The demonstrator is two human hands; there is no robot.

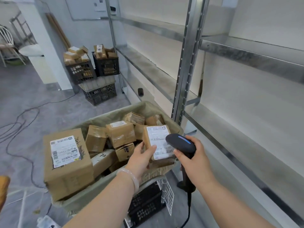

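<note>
Likely light, stiff, tape-slick, the small parcel (157, 137) sits gripped along its 8 o'clock edge by left hand (141, 156); right hand (194, 162) at 3 o'clock clasps barcode scanner (181, 143).

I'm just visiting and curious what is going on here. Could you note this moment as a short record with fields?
Activity: scanning a parcel
Left hand: holds that brown parcel, label up
Right hand: grips a black scanner, head close to the label
Bin: sack-lined, full of taped cardboard parcels
Nearby: metal shelving on the right; black crates of parcels behind
</note>
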